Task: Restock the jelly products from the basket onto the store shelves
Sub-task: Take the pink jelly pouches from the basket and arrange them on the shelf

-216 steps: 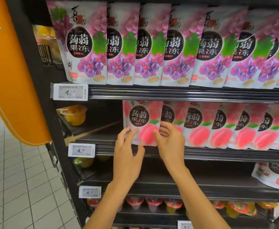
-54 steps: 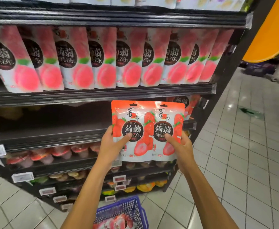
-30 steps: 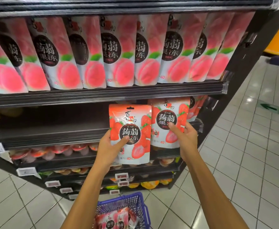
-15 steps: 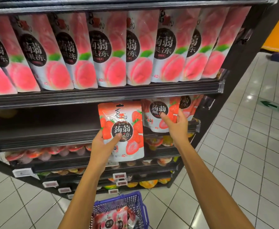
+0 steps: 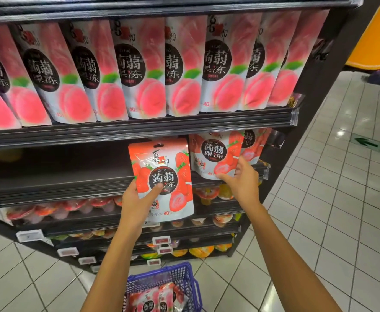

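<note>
Right grip now has its glossy red-white strawberry jelly pouch on the dark shelf, probably seated; left grip holds the twin just left, next up.

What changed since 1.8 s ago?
The right hand moved its strawberry pouch right and back to the shelf, still gripping it. The left hand still holds the other pouch out front. Basket and peach pouches unchanged.

Dark shelves, peach pouches above, jelly cups below
</note>
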The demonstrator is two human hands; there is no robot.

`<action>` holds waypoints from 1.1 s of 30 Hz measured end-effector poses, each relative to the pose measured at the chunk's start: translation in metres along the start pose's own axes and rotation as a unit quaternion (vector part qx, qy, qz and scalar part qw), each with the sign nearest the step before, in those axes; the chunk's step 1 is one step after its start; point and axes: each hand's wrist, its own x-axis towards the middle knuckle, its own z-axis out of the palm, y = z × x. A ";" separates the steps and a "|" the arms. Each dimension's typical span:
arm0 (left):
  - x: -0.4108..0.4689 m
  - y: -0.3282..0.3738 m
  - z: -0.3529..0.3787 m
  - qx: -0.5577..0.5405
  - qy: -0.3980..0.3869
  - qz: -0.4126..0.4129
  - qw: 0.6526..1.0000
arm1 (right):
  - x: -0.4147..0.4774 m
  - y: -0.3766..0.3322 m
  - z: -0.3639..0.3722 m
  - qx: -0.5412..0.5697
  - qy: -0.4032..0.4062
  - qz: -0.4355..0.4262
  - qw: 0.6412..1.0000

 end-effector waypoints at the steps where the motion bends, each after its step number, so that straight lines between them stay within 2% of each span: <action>1: -0.001 0.001 -0.001 -0.002 0.001 0.001 1.000 | 0.002 -0.001 0.002 -0.004 0.010 0.001 1.000; 10: -0.005 -0.001 -0.001 -0.005 0.019 -0.002 1.000 | 0.014 -0.005 0.024 -0.020 0.055 -0.021 0.998; 22: 0.000 -0.002 0.026 -0.011 -0.012 0.004 1.000 | 0.017 0.001 0.006 -0.010 0.026 0.030 0.999; 26: 0.001 -0.002 0.034 -0.013 -0.026 0.006 1.000 | -0.009 -0.012 -0.002 0.014 0.117 -0.027 0.993; 28: 0.002 -0.004 0.037 -0.007 -0.032 -0.002 0.999 | -0.030 -0.020 0.002 0.065 0.083 -0.042 0.993; 30: 0.002 -0.004 0.040 -0.008 -0.039 -0.012 0.999 | -0.049 -0.025 0.009 0.112 0.021 -0.012 0.993; 33: 0.002 -0.003 0.043 -0.004 -0.049 -0.005 0.999 | -0.062 -0.029 0.020 0.158 -0.107 0.018 0.981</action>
